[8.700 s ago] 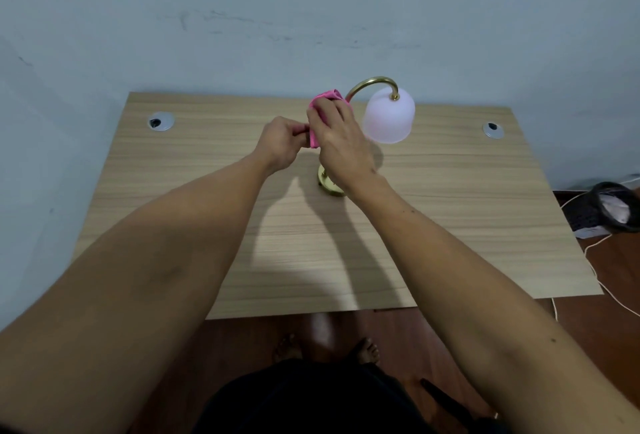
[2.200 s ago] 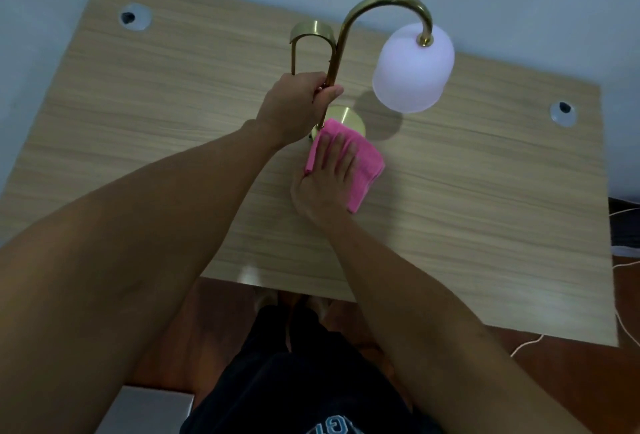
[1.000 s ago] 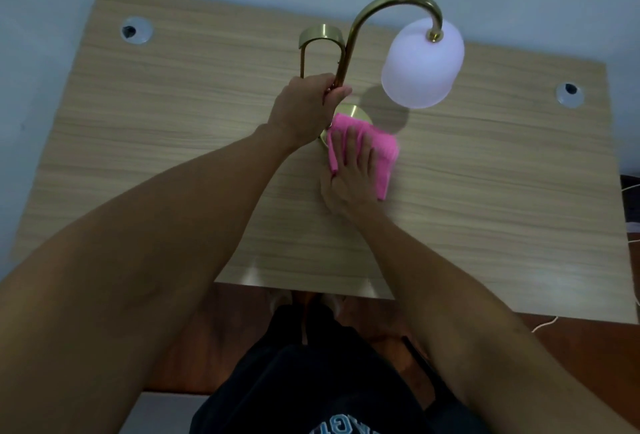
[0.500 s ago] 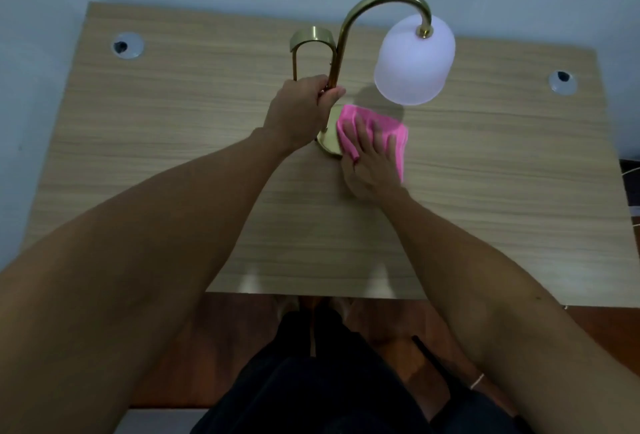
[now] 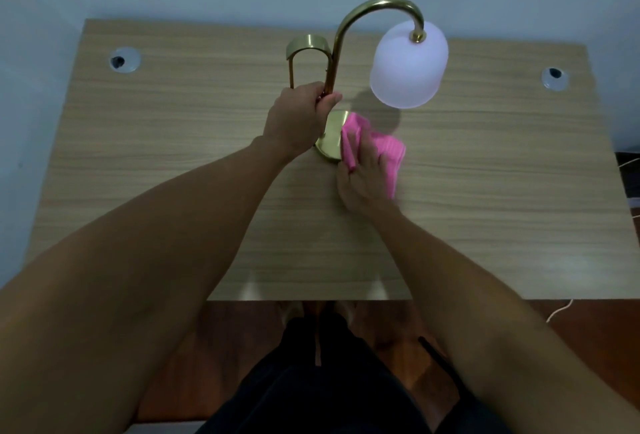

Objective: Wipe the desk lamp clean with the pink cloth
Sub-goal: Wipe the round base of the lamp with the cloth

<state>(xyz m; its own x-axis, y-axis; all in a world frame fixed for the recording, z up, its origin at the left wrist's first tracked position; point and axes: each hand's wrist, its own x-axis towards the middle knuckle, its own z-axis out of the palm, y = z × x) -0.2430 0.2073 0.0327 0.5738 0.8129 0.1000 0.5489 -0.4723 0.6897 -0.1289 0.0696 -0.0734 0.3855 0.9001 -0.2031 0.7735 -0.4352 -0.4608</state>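
The desk lamp [image 5: 341, 35] stands mid-desk, with a curved brass neck, a brass loop handle, a round brass base [image 5: 330, 137] and a white frosted shade [image 5: 408, 66] hanging to the right. My left hand [image 5: 298, 118] is closed around the lower stem. My right hand [image 5: 363, 177] presses the pink cloth [image 5: 389, 153] flat against the right side of the base and the desk beside it. The cloth covers the base's right part.
The wooden desk [image 5: 485, 191] stands against a pale wall, with a cable grommet at the back left [image 5: 124, 60] and one at the back right [image 5: 554, 77]. A white cord [image 5: 559, 310] lies on the floor at right. My legs are below the desk's front edge.
My right hand with the cloth has slid around the base, from its front to its right side, and now sits slightly nearer me. My left hand has kept hold of the stem.
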